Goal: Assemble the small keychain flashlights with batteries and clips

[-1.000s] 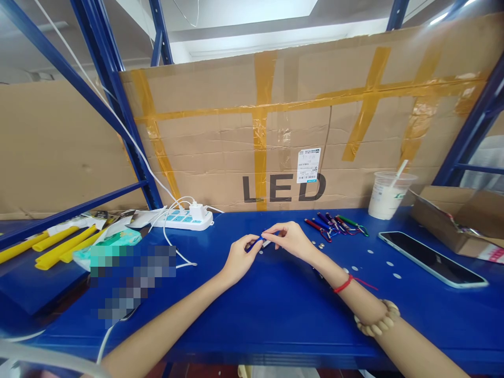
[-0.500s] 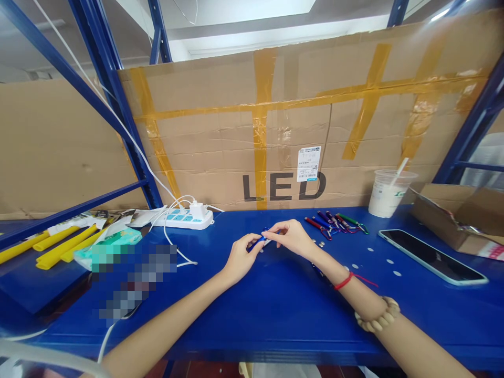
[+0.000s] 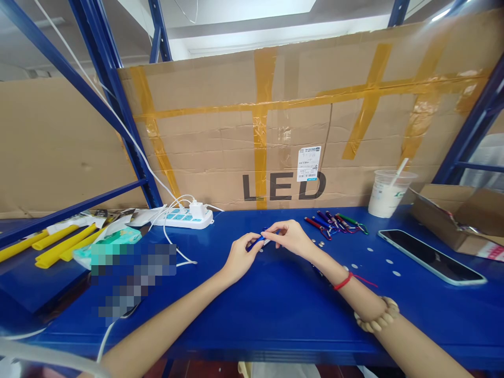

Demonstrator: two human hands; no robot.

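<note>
Both my hands meet over the middle of the blue table (image 3: 275, 315). My left hand (image 3: 240, 257) pinches a small blue pen-like keychain light (image 3: 255, 242) at its near end. My right hand (image 3: 291, 237) pinches the far end of the same blue light, fingers closed on its tip. A red string and a bead bracelet sit on my right wrist. A pile of similar coloured keychain lights (image 3: 334, 222) lies just right of my right hand. Several small round button cells (image 3: 388, 261) are scattered on the table to the right.
A phone (image 3: 431, 256) lies face up at the right, beside an open cardboard box (image 3: 457, 218) and a plastic cup with straw (image 3: 389, 194). A white power strip (image 3: 185, 216) with cables sits at the back left. Yellow tubes (image 3: 59, 244) lie far left. A taped cardboard wall stands behind.
Both hands stay together on the blue light; my right-hand fingers shift slightly at its tip. Nothing else has moved.
</note>
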